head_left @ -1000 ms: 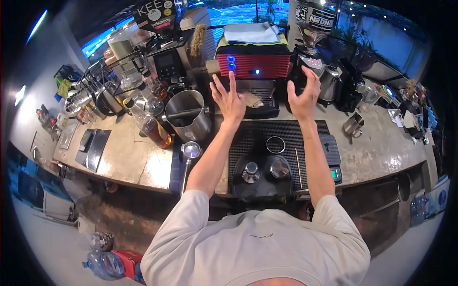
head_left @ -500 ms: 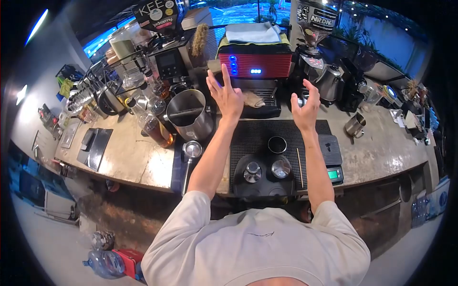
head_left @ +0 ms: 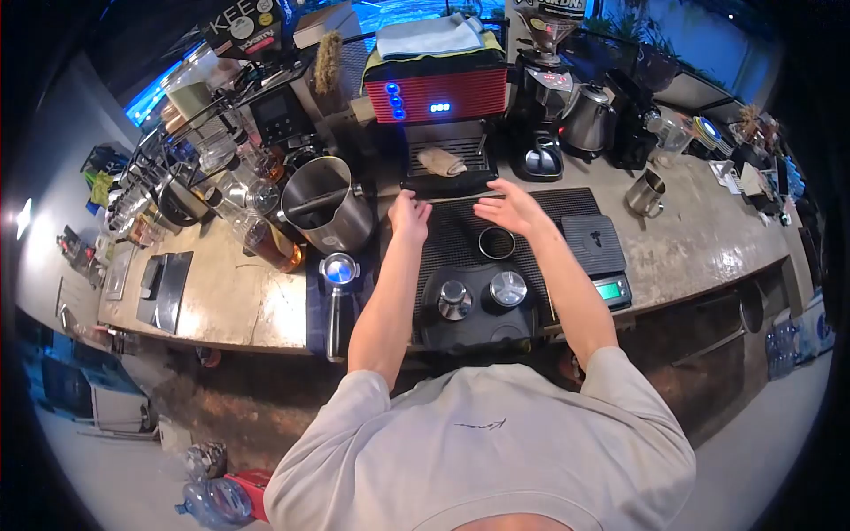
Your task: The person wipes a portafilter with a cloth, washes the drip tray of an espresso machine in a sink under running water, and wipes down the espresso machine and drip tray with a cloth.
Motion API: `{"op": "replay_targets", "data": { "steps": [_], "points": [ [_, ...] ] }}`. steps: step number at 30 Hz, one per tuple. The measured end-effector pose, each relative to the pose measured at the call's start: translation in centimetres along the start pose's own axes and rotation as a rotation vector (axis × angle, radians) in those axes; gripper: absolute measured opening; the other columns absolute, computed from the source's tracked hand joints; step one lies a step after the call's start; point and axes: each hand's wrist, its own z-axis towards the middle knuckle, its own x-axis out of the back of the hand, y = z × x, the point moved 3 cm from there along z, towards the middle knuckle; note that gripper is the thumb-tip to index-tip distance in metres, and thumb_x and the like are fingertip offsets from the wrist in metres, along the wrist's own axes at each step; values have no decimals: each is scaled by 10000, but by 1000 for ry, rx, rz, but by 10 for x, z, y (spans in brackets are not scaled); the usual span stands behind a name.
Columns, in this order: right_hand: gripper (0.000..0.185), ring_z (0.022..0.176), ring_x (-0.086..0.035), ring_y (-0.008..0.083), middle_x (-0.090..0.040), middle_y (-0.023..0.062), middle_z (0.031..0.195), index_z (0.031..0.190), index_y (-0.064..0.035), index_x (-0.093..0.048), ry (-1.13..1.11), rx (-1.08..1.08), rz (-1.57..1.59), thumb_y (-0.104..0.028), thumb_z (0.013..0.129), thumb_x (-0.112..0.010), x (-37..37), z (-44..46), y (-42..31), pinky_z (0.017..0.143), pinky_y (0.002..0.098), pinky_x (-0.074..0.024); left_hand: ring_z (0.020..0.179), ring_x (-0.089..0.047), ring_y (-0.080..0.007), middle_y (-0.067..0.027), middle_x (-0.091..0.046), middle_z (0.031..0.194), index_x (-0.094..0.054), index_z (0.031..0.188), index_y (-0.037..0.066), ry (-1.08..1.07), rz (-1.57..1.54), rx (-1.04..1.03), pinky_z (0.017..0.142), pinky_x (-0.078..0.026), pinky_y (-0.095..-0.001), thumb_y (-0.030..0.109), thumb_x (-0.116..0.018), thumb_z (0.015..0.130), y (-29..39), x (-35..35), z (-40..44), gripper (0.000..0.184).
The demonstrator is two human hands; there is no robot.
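Observation:
My left hand (head_left: pixel 410 215) is held over the black ribbed mat (head_left: pixel 453 212), its fingers loosely bent and apart, with nothing seen in them. Facing it, my right hand (head_left: pixel 513 209) is open, fingers stretched out toward the left. Both are just in front of the drip tray of the red espresso machine (head_left: pixel 438 96), where a crumpled cloth (head_left: pixel 441 162) lies. Below and between my forearms are a black dosing ring (head_left: pixel 497 242) and a black stand with two metal tampers (head_left: pixel 455 299). A portafilter (head_left: pixel 339 270) rests left of my left forearm.
A large steel bin (head_left: pixel 328 208) with a crossbar and glass bottles (head_left: pixel 273 245) stand to the left. On the right are a scale (head_left: pixel 609 290), a steel milk jug (head_left: pixel 646 194), a kettle (head_left: pixel 588 119) and a grinder (head_left: pixel 544 80). The counter's front edge runs before me.
Both hands have come down and closer together, from raised and spread apart to low before the espresso machine. The view has shifted slightly to the right.

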Motion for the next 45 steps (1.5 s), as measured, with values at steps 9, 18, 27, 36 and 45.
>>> {"op": "replay_targets", "data": {
  "steps": [9, 18, 27, 36, 45],
  "points": [
    [536, 1169, -444, 396, -379, 296, 1318, 1263, 22, -396, 196, -36, 239, -109, 784, -598, -32, 45, 13, 994, 464, -406, 1059, -493, -352, -271, -404, 1241, -330, 1329, -54, 33, -118, 300, 943, -447, -449, 167, -627, 818, -33, -8, 33, 631],
    [534, 1091, -472, 390, -413, 301, 1262, 1248, 22, -399, 359, 2, 406, -70, 750, -570, -41, 56, 18, 971, 488, -413, 1286, -342, -405, -305, -269, 1391, -113, 1414, -87, -68, -276, 456, 1058, -342, -494, 131, -593, 835, -36, -30, 29, 783],
    [385, 1057, -547, 334, -541, 151, 1221, 1112, -73, -635, 468, 351, -1582, -223, 758, -658, 29, 20, -7, 908, 485, -449, 1156, -486, -316, -186, -535, 1242, -503, 1230, 5, -292, 650, 0, 934, -413, -447, 188, -590, 849, -11, 0, -12, 431],
    [422, 1110, -501, 339, -522, 123, 1194, 1148, -115, -601, 527, 432, -1935, -341, 795, -658, 42, -10, -22, 922, 491, -409, 1010, -512, -355, -127, -600, 1099, -590, 1138, 63, -112, 1683, -1248, 877, -392, -477, 301, -652, 768, -31, 30, -20, 444],
    [384, 943, -566, 302, -522, 211, 1133, 1105, 3, -513, 361, 415, -773, -216, 806, -614, -33, 16, 22, 786, 403, -487, 1054, -509, -326, -171, -581, 1128, -573, 1095, 28, 31, 1053, -786, 902, -410, -433, 214, -616, 808, -2, -1, -7, 345]
  ]
}}
